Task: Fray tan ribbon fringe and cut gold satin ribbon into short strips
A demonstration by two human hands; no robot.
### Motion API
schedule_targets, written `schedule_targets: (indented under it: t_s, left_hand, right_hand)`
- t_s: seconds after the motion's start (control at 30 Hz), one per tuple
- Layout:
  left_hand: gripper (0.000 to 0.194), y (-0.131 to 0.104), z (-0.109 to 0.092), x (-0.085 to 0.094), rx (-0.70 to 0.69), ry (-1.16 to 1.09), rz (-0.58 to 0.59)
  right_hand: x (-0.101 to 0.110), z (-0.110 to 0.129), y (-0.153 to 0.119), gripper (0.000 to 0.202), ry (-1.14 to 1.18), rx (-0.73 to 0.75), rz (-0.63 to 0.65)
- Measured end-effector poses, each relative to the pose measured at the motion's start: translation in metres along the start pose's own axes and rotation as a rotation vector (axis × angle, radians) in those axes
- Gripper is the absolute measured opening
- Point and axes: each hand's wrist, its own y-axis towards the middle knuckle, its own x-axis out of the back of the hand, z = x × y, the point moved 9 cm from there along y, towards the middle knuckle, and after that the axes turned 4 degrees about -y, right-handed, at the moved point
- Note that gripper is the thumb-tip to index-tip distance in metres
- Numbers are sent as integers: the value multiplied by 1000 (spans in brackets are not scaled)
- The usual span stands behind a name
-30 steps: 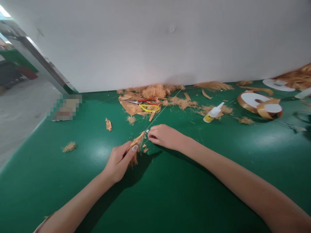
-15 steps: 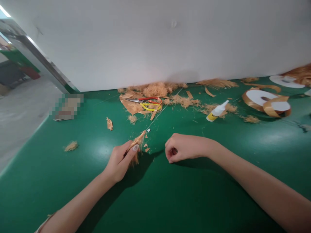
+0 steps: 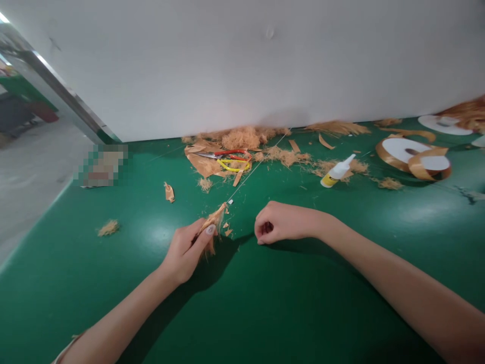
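My left hand point(image 3: 187, 247) is closed around a tan, frayed fibre bundle point(image 3: 215, 218), the thumb pressed along its side. A thin pale thread or wire point(image 3: 246, 178) runs from the bundle's tip up toward the wall. To the right, my right hand point(image 3: 275, 222) is curled with thumb and fingertips together just above the table; whatever it may pinch is too small to make out. Small tan scraps point(image 3: 228, 232) and a tiny white bit point(image 3: 230, 201) lie between the two hands.
Scissors point(image 3: 227, 157) with red and yellow handles rest on tan scraps below the white wall point(image 3: 235, 65). Fibre fluff point(image 3: 248, 137) lines the wall's foot. A glue bottle point(image 3: 336, 173) stands tilted at right, near a ribbon spool point(image 3: 397, 151). The table point(image 3: 242, 313) is green.
My right hand has risen slightly up and to the left in view. My left hand keeps its grip on the fibre bundle, and the whole view has shifted a little.
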Motion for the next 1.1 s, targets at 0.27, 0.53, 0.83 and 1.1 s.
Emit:
schedule_targets:
  t_s: [0.27, 0.53, 0.83, 1.1]
  left_hand:
    - [38, 0, -1, 1, -1, 11, -3]
    - [38, 0, 0, 0, 0, 5, 5]
    - [38, 2, 1, 5, 13, 19, -25]
    - [35, 14, 2, 11, 19, 90, -50]
  right_hand:
    - [-13, 15, 0, 13, -31, 38, 70]
    - [15, -20, -2, 16, -12, -116, -91]
    - [30, -55, -14, 24, 50, -275, -165]
    - [38, -83, -54, 40, -128, -394, -396]
